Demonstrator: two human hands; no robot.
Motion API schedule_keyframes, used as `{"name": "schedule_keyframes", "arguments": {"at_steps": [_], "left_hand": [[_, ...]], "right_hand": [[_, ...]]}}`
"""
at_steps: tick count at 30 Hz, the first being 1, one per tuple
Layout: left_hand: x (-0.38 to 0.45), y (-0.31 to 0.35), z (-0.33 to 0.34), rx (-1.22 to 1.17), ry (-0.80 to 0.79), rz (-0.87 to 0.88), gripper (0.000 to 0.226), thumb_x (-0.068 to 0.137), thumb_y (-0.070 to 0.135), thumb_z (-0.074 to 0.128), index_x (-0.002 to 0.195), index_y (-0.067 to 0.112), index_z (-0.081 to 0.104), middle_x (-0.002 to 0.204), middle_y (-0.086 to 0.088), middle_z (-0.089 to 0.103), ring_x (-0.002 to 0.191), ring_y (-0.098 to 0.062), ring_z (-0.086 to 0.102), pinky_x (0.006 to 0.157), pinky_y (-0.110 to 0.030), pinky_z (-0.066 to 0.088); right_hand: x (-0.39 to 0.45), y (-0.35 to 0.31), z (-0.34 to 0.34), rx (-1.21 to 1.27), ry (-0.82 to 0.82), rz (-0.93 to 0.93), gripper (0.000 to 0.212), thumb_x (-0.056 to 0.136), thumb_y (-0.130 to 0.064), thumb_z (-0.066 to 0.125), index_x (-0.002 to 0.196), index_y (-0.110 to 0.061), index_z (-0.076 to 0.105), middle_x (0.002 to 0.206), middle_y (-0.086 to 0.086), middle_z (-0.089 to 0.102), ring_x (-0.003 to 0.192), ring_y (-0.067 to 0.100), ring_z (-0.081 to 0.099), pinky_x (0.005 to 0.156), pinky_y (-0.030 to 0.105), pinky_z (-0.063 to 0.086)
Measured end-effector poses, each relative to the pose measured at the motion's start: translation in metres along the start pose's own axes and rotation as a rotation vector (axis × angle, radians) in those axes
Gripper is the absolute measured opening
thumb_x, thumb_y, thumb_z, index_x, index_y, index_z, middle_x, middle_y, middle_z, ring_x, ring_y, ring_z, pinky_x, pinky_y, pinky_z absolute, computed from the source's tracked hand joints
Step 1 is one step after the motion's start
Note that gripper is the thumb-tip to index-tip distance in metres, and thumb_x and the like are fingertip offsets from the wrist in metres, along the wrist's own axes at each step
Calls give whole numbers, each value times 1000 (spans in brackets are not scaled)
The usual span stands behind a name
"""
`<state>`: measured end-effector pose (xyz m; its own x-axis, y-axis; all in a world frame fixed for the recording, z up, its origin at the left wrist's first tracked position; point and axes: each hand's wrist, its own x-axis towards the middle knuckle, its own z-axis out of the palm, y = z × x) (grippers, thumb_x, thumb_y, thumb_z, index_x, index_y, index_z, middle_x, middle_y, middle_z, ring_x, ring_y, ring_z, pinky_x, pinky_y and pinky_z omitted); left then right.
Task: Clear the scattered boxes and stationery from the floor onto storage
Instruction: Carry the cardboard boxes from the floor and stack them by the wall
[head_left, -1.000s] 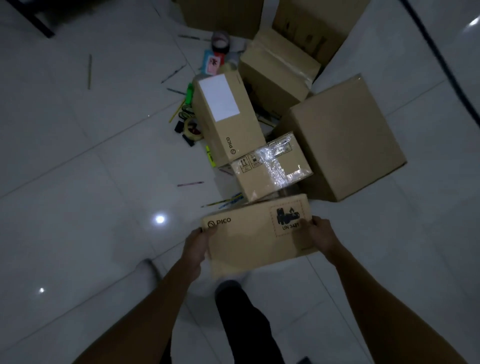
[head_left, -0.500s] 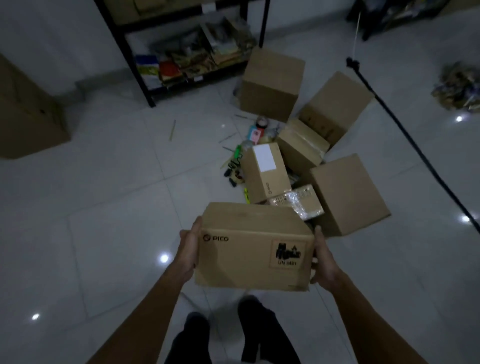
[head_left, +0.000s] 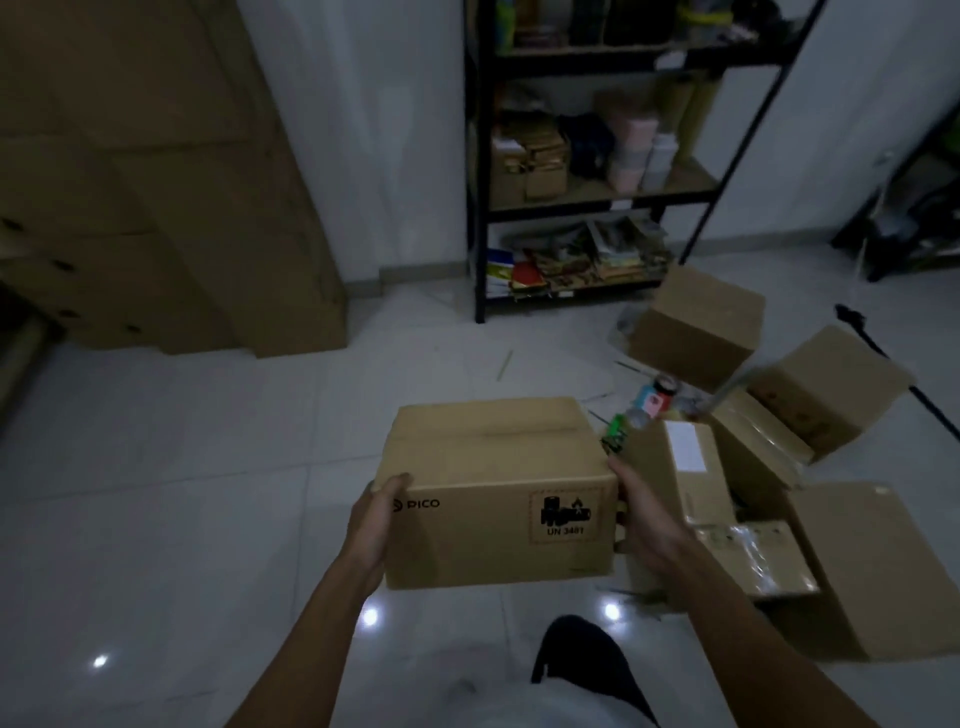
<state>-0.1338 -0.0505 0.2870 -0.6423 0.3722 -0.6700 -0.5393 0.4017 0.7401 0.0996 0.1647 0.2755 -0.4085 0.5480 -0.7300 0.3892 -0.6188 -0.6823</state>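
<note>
Now both hands carry the PICO box (head_left: 498, 493) at chest height above the tiled floor (head_left: 182, 493), clear of it. Left hand (head_left: 371, 525) clamps the left end, thumb curled over the top edge; right hand (head_left: 644, 525) presses the right end, fingers wrapped round the far side. Gripping opposite ends keeps the box level, label side toward the person. Box sits between the palms, touching both. Black shelf rack (head_left: 480, 208) stands ahead against the wall, probably the destination. Other boxes (head_left: 696, 332) and stationery (head_left: 652, 402) lie on the floor at right, near the rack's foot, not yet cleared.
</note>
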Motion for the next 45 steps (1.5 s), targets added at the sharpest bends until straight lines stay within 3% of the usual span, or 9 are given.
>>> {"name": "schedule_keyframes", "arguments": {"at_steps": [5, 10, 17, 27, 32, 34, 37, 40, 45], "left_hand": [[16, 30, -84, -146, 114, 88, 23, 96, 35, 60, 116, 25, 59, 105, 0, 67, 91, -15, 60, 69, -33, 45], [52, 62, -166, -237, 242, 164, 25, 96, 34, 60, 119, 26, 59, 104, 3, 66, 92, -14, 60, 68, -32, 46], [119, 132, -279, -298, 380, 257, 32, 95, 35, 62, 125, 27, 61, 113, -1, 69, 103, -21, 63, 78, -38, 50], [202, 204, -434, -409, 583, 313, 41, 93, 39, 63, 131, 21, 59, 119, -6, 66, 106, -25, 60, 82, -44, 46], [254, 250, -509, -414, 579, 344, 28, 95, 34, 61, 119, 20, 63, 108, -3, 68, 101, -23, 61, 79, -40, 46], [281, 267, -548, -409, 570, 361, 29, 94, 36, 63, 119, 19, 64, 108, -4, 69, 101, -24, 61, 79, -40, 46], [319, 296, -610, -386, 539, 339, 53, 80, 52, 70, 119, 16, 65, 114, -7, 69, 106, -29, 60, 93, -48, 45], [353, 322, -669, -361, 488, 309, 76, 65, 64, 71, 124, 17, 61, 117, -4, 64, 113, -29, 56, 101, -53, 41], [398, 360, -748, -365, 402, 377, 48, 86, 43, 69, 126, 17, 64, 118, -5, 66, 108, -27, 59, 84, -43, 45]], "right_hand": [[21, -53, 107, -155, -173, -94, 68, 76, -86, 47, 131, -46, 52, 134, -6, 56, 124, 24, 52, 105, 61, 41], [62, -101, 215, -271, -285, -149, 70, 76, -78, 52, 134, -39, 51, 134, -4, 58, 126, 25, 52, 107, 63, 39], [116, -163, 373, -304, -422, -214, 36, 93, -67, 46, 121, -46, 56, 130, -7, 59, 121, 20, 54, 105, 61, 41], [169, -230, 588, -420, -615, -263, 57, 82, -72, 53, 129, -40, 52, 130, -11, 57, 125, 18, 51, 97, 49, 41], [193, -251, 688, -411, -642, -303, 68, 61, -86, 63, 119, -52, 54, 135, -10, 56, 127, 17, 51, 98, 50, 44], [200, -256, 730, -404, -642, -317, 62, 69, -84, 60, 122, -52, 53, 137, -9, 56, 127, 17, 51, 99, 52, 42], [207, -261, 791, -367, -601, -332, 50, 83, -76, 54, 126, -50, 52, 137, -8, 56, 126, 17, 52, 102, 52, 40], [208, -265, 847, -328, -544, -349, 67, 75, -80, 57, 133, -47, 52, 137, -7, 60, 126, 19, 56, 107, 55, 41], [212, -269, 929, -286, -490, -383, 81, 71, -85, 60, 140, -44, 48, 138, -8, 59, 127, 19, 56, 107, 57, 43]]}}
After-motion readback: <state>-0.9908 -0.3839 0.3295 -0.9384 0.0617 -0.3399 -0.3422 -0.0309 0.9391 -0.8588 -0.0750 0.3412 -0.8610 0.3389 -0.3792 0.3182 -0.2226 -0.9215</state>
